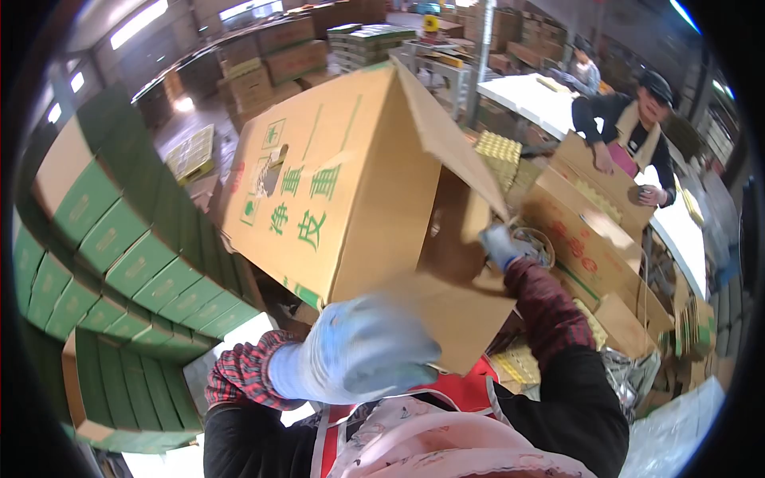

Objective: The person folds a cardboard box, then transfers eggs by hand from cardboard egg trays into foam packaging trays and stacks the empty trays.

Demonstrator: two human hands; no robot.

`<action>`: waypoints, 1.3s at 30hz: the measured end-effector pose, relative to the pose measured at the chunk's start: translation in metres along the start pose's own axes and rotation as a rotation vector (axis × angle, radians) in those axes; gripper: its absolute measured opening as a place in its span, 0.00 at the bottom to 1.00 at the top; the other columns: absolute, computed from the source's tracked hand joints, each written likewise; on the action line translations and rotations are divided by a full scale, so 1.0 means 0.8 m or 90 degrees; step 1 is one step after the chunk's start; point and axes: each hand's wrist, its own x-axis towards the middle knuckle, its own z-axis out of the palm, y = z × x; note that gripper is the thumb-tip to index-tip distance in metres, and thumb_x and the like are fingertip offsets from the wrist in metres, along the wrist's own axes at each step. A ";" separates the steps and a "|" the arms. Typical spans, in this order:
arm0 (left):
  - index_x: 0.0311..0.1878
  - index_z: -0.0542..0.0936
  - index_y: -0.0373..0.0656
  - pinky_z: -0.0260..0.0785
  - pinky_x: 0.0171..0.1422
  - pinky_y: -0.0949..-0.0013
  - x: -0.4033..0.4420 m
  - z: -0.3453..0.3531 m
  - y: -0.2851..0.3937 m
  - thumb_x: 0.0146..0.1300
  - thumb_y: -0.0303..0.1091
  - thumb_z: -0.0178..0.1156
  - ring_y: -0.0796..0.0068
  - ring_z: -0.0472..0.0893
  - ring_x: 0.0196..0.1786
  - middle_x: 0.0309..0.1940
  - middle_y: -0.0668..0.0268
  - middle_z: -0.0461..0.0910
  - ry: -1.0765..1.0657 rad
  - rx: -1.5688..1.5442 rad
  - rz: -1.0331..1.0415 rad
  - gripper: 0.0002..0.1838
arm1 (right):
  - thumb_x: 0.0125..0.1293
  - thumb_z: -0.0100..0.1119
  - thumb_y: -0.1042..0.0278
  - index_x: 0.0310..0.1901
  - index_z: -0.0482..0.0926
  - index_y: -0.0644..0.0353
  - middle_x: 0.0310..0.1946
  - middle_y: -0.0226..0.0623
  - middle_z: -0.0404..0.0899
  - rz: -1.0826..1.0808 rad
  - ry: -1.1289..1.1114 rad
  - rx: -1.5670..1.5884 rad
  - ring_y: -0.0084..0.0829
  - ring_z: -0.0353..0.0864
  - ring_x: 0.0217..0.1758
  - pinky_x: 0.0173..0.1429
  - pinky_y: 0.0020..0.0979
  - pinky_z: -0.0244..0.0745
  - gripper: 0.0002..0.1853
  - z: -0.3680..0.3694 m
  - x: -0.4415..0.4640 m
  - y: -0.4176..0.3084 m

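A large tan cardboard box (pixel 366 191) with green Chinese characters lies tilted in front of me, its open end facing right with flaps spread. My left hand (pixel 358 350), in a pale blue-white glove, is at the box's near lower edge; motion blur smears its fingers. Beside the open end is my right hand (pixel 500 245), also gloved, close to the lower corner of the upper flap. Its fingers are small and partly hidden, so whether they grip the cardboard is unclear. The dark inside of the box shows between the flaps.
Stacked green cartons (pixel 139 263) line my left. On the right, a co-worker (pixel 637 135) handles another open cardboard box (pixel 586 231). Yellow egg trays (pixel 498 150) are behind my right hand, near a round basket (pixel 535 245). Another person (pixel 586 72) is at a white table (pixel 530 97).
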 end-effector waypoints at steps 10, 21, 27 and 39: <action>0.63 0.78 0.44 0.54 0.77 0.48 -0.045 0.167 -0.159 0.73 0.52 0.48 0.56 0.70 0.71 0.67 0.56 0.72 -0.208 0.536 -0.351 0.26 | 0.70 0.49 0.65 0.59 0.74 0.60 0.41 0.55 0.84 0.190 0.126 0.177 0.53 0.84 0.47 0.50 0.51 0.78 0.19 -0.295 0.217 0.166; 0.29 0.85 0.42 0.56 0.72 0.43 -0.182 0.156 -0.168 0.56 0.43 0.63 0.50 0.75 0.58 0.48 0.55 0.81 0.028 0.413 -0.519 0.13 | 0.63 0.55 0.57 0.48 0.83 0.58 0.46 0.53 0.83 0.098 0.061 0.169 0.52 0.83 0.51 0.57 0.48 0.77 0.17 -0.330 0.301 0.212; 0.80 0.52 0.45 0.46 0.81 0.45 -0.224 0.144 -0.110 0.43 0.34 0.69 0.34 0.50 0.78 0.76 0.37 0.49 0.388 0.348 -0.725 0.57 | 0.55 0.58 0.56 0.46 0.83 0.63 0.46 0.59 0.83 0.112 0.142 0.210 0.59 0.81 0.49 0.56 0.48 0.78 0.21 -0.340 0.323 0.254; 0.73 0.66 0.41 0.66 0.72 0.54 -0.270 0.161 -0.133 0.56 0.33 0.66 0.47 0.74 0.67 0.67 0.47 0.72 0.034 0.014 -0.577 0.39 | 0.69 0.63 0.56 0.42 0.83 0.65 0.30 0.29 0.79 0.143 0.264 0.722 0.26 0.76 0.30 0.37 0.33 0.71 0.16 -0.291 0.281 0.317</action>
